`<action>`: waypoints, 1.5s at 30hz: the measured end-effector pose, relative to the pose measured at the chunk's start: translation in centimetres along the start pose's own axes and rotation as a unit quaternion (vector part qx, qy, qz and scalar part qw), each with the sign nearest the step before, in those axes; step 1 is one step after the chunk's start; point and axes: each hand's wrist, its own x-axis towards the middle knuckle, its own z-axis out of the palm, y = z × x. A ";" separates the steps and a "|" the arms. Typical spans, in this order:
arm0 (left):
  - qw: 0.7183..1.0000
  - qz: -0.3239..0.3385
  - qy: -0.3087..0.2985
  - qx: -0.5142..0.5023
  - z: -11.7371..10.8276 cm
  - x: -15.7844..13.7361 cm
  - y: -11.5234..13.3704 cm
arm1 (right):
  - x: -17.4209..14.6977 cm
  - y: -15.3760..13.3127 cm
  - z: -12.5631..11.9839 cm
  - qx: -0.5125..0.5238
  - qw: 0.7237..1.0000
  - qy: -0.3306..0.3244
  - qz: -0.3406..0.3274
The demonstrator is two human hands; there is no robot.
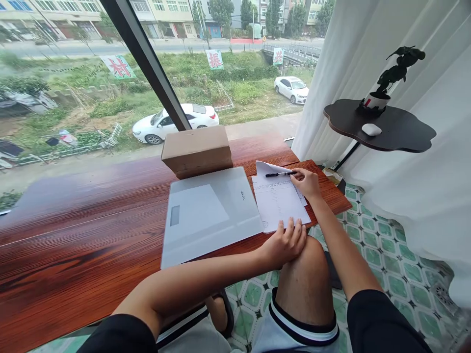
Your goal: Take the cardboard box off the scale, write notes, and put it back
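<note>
Printed paper sheets (277,198) lie near the table's edge, the top one lifted or curled at its far left corner. A black pen (275,174) lies across their upper part, pointing left. My right hand (307,184) is at the pen's right end, thumb and fingers closed on it at the sheets' right edge. My left hand (289,240) rests at the near edge of the paper, fingers stretched out over its lower margin, palm above my knee. Left of the paper lies a flat glass scale (209,230) with a small grey display.
A closed cardboard box (198,152) stands behind the scale on the reddish wooden table (91,250), by the window. To the right, a dark side table (408,130) bears a potted plant (377,100) and a white mouse (371,129). White curtains (423,196) hang beside it.
</note>
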 end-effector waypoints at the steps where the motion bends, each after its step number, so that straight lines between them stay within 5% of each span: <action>1: 1.000 0.000 -0.002 0.000 0.0 0.0 0.0 | 0.0 0.1 0.1 -0.004 1.000 -0.003 -0.001; 12: 0.995 0.024 -0.086 -0.047 -0.9 0.3 -1.0 | 0.1 0.9 0.7 -0.028 0.999 -0.019 -0.027; 19: 0.997 0.051 -0.034 -0.055 -3.6 -0.6 -3.4 | 0.1 0.9 0.8 -0.037 0.998 -0.031 -0.041; 26: 0.998 0.001 0.037 -0.045 -5.3 -3.4 -9.9 | 0.3 1.0 0.5 -0.071 0.997 -0.020 -0.034; 32: 0.982 -0.157 0.101 -0.015 -5.8 -7.0 -18.7 | 0.7 1.2 0.1 -0.061 0.998 -0.013 0.000; 37: 0.906 -0.397 0.144 -0.029 -5.4 -9.7 -25.1 | 0.8 1.3 -0.3 -0.032 0.998 0.024 0.038; 40: 0.851 -0.487 0.173 -0.089 -4.6 -10.9 -28.0 | 0.9 1.8 -0.4 -0.018 0.998 0.033 0.047; 45: 0.709 -0.597 0.258 -0.273 -2.3 -12.4 -31.1 | 1.6 2.7 -0.4 0.116 0.987 0.027 0.105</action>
